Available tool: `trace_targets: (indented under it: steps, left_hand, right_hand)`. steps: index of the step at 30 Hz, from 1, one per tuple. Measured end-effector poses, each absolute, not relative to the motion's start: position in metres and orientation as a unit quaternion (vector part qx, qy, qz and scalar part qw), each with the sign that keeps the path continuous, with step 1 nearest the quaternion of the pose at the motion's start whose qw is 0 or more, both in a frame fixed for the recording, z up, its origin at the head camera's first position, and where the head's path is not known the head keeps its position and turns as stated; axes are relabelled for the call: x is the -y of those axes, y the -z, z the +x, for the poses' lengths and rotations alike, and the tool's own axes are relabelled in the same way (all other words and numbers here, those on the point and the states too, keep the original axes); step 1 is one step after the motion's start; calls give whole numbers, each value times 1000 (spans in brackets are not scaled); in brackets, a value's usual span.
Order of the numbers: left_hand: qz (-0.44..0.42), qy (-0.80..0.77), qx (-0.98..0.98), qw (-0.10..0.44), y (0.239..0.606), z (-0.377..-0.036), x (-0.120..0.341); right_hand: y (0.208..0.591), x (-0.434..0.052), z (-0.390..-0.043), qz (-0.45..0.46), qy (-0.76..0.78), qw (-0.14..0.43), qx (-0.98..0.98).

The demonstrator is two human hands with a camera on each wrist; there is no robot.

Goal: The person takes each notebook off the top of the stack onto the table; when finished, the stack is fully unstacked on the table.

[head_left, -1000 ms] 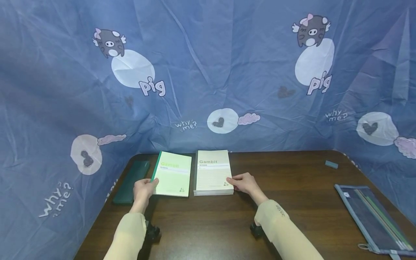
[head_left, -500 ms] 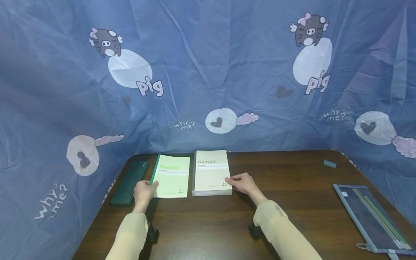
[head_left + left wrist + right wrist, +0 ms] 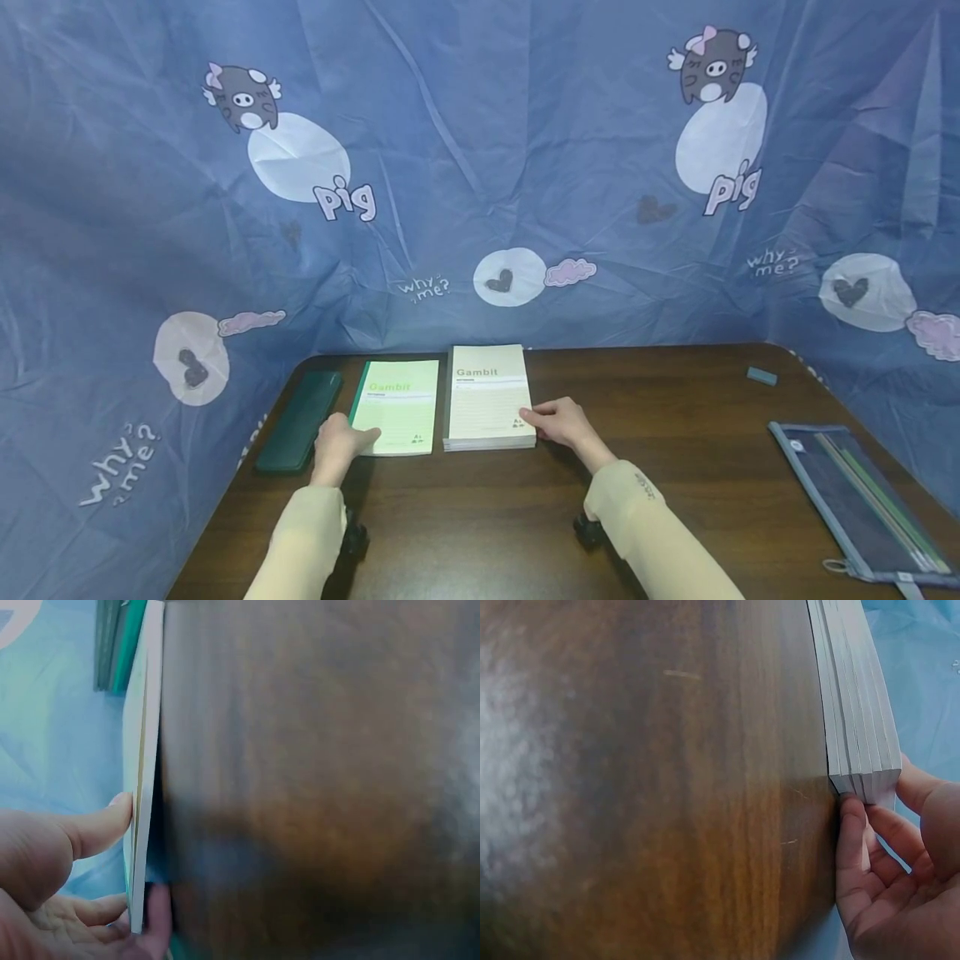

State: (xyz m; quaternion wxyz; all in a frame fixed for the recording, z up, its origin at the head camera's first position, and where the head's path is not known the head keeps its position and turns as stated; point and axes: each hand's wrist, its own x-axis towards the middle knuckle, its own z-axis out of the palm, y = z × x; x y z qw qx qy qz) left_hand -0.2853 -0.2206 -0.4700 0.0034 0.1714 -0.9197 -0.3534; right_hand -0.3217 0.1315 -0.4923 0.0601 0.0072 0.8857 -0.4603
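Note:
A pale green notebook (image 3: 401, 408) with a green spine lies left of a neat stack of cream notebooks (image 3: 491, 396), a narrow gap between them. My left hand (image 3: 339, 444) holds the green one by its near left corner. In the left wrist view the thumb (image 3: 105, 825) touches its cover, and a fingertip shows under the slightly raised edge. At the stack's near right corner, my right hand (image 3: 564, 422) rests its thumb on the top cover. Its other fingers (image 3: 853, 825) curl against the side of the page blocks, as the right wrist view shows.
A dark green flat case (image 3: 300, 421) lies left of the left hand. On the right are a small blue-green block (image 3: 762, 377) and a mesh zip pouch (image 3: 855, 500) with pencil-like sticks inside. Blue printed cloth (image 3: 420, 167) hangs behind the brown table (image 3: 480, 533).
The green notebook has come down and straightened beside the stack. My left hand has shifted slightly right, its thumb further over the cover. The right hand keeps its place on the stack.

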Motion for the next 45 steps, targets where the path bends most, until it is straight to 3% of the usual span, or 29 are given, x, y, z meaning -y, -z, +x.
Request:
trace_targets:
  steps: [11, 22, 29, 35, 45]
  left_hand:
    - [147, 264, 953, 25, 470, -284, 214]
    - [100, 319, 940, 69, 468, -298, 201]
    - [30, 419, 907, 26, 470, -308, 181]
    - [45, 498, 866, -13, 475, -314, 154]
    - [34, 522, 852, -11, 486, -316, 132]
  right_hand:
    - [492, -131, -321, 8, 463, 60, -884]
    - [492, -132, -321, 10, 467, 66, -882]
    - [492, -131, -321, 9, 473, 61, -879]
    - [493, -133, -323, 14, 473, 60, -879]
    - [492, -129, -319, 9, 466, 54, -883]
